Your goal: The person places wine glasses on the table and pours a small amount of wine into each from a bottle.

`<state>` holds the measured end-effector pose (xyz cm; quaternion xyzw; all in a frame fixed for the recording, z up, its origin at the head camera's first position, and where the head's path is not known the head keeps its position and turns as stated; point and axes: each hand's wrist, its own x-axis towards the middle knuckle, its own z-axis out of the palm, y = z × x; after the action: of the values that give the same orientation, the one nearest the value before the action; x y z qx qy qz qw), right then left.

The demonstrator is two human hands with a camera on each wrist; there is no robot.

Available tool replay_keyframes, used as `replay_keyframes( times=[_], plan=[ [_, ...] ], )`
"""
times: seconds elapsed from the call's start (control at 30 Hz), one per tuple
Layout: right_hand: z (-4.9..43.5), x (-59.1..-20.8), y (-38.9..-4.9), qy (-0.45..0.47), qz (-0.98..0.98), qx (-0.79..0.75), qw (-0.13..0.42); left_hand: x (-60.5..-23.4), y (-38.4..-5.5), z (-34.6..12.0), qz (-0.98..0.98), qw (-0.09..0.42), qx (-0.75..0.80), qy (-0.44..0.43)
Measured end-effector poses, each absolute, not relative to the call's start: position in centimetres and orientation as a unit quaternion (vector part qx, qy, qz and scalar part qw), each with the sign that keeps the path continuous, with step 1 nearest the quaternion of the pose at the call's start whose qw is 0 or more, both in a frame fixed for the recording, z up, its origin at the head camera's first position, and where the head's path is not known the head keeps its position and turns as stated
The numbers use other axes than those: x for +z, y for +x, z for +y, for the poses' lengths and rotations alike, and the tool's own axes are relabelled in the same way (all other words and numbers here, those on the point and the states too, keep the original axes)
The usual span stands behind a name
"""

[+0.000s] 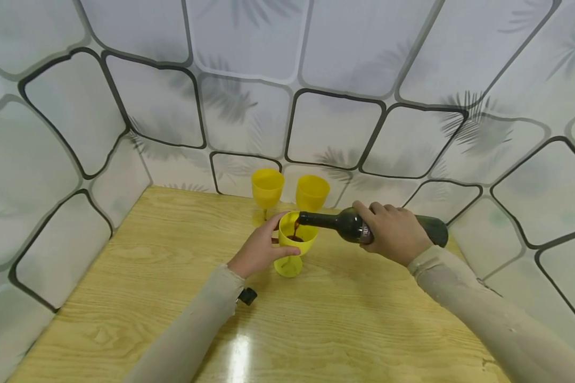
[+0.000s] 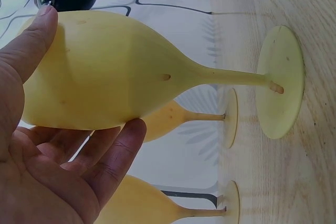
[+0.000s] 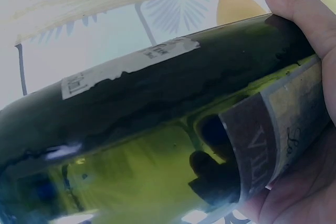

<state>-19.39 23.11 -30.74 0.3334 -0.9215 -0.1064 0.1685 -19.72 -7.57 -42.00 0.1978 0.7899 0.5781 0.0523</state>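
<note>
My left hand [image 1: 259, 251] holds the bowl of a yellow goblet [image 1: 309, 242], thumb on one side and fingers on the other. The goblet stands upright, its round foot [image 2: 286, 98] on the table. My right hand [image 1: 395, 232] grips a dark green wine bottle [image 1: 348, 225] round its body. The bottle lies nearly level, its mouth over the goblet's rim. A thin dark red stream runs from it into a small pool of dark liquid [image 1: 294, 239] in the bowl. Torn labels [image 3: 131, 66] show on the bottle in the right wrist view.
Two more yellow goblets, a left one [image 1: 267, 189] and a right one [image 1: 312, 192], stand behind the held one, close to the wall [image 1: 249, 117]. The wood-grain table [image 1: 345, 319] meets patterned walls on the left, back and right. A small black object [image 1: 247, 296] shows beside the left wrist.
</note>
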Motion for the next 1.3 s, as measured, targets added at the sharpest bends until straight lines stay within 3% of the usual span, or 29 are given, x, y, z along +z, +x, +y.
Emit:
replay_keyframes(
  times=[1.3],
  plan=[
    [23.45, -31.22, -19.09, 0.333, -0.922, -0.113, 0.163, -41.85, -19.55, -7.74, 0.794, 0.048, 0.573, 0.199]
  ],
)
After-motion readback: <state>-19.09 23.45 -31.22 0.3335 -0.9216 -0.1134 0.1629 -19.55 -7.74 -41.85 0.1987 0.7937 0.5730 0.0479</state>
